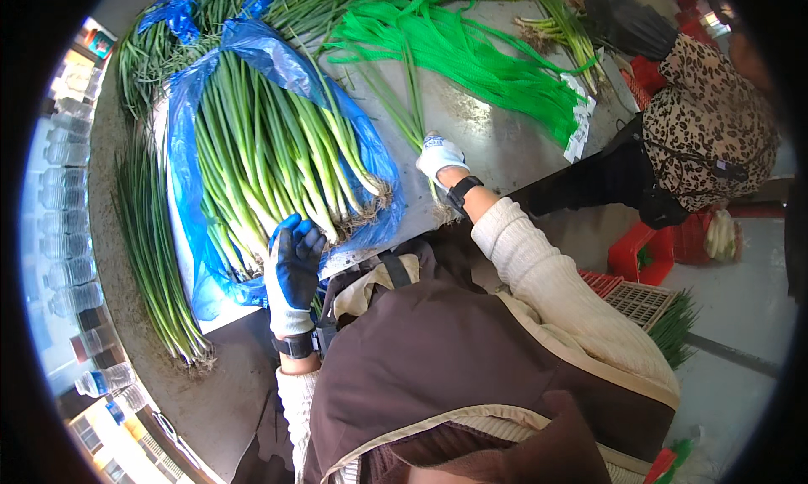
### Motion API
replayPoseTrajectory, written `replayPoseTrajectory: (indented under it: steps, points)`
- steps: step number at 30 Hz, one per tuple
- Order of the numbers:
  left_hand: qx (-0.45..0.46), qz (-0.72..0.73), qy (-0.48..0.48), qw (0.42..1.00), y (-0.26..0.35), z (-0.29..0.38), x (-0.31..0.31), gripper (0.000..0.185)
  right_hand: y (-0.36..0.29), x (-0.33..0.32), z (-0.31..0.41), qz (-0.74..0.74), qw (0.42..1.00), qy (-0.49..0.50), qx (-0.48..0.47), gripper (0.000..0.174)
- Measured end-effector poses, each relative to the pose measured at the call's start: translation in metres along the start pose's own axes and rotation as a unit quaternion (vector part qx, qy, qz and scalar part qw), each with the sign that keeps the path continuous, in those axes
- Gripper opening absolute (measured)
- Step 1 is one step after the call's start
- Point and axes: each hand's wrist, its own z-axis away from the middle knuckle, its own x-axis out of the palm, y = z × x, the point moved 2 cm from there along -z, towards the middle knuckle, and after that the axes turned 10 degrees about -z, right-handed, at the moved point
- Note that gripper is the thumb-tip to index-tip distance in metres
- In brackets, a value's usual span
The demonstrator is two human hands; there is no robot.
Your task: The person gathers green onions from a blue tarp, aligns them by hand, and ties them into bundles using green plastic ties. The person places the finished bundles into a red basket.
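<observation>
My right hand [444, 159], in a white knit glove, is closed around a few spring onion stalks [404, 115]. Their leaves reach away from me, and their roots hang by the table's near edge. My left hand [295, 266] wears a glove with a blue-coated palm. Its fingers are slightly curled and hold nothing that I can see. It is beside the root ends of a large heap of spring onions [265, 149], which lies in a spread blue plastic bag [379, 149]. Whether the left fingers touch the roots, I cannot tell.
Green mesh netting [461, 61] with white tags lies across the metal table [233, 383]. A loose spring onion bunch [148, 250] rests at left, others at the back. Another person in a leopard-print top [713, 111] stands at right, near a red crate [641, 250]. Plastic bottles [66, 187] line the left.
</observation>
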Motion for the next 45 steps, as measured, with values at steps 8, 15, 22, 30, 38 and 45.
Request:
replayPoseTrajectory:
  steps: [8,15,22,30,38,45]
  points:
    - [0.037,-0.110,-0.016,0.993,-0.002,0.069,-0.056,0.034,-0.036,-0.012,0.058,-0.478,0.863,-0.163,-0.025,0.014]
    - [0.212,-0.497,0.061,0.839,0.021,0.077,-0.055,0.052,-0.170,0.035,0.174,-0.495,0.828,-0.124,-0.232,0.029]
    - [0.297,-0.545,0.298,0.726,0.070,0.089,-0.132,0.040,-0.318,0.082,0.253,-0.389,0.787,-0.311,-0.365,0.038]
    - [0.223,-0.697,0.513,0.448,0.186,0.113,-0.380,0.022,-0.355,0.212,0.299,-0.333,0.723,-0.540,-0.276,0.054]
    - [-0.081,-0.810,0.431,0.390,0.182,0.094,-0.444,0.060,-0.355,0.348,0.277,-0.434,0.666,-0.606,0.004,0.048]
    - [-0.106,-0.698,0.416,0.573,0.187,0.084,-0.461,0.080,-0.401,0.453,0.265,-0.444,0.713,-0.541,-0.050,0.048]
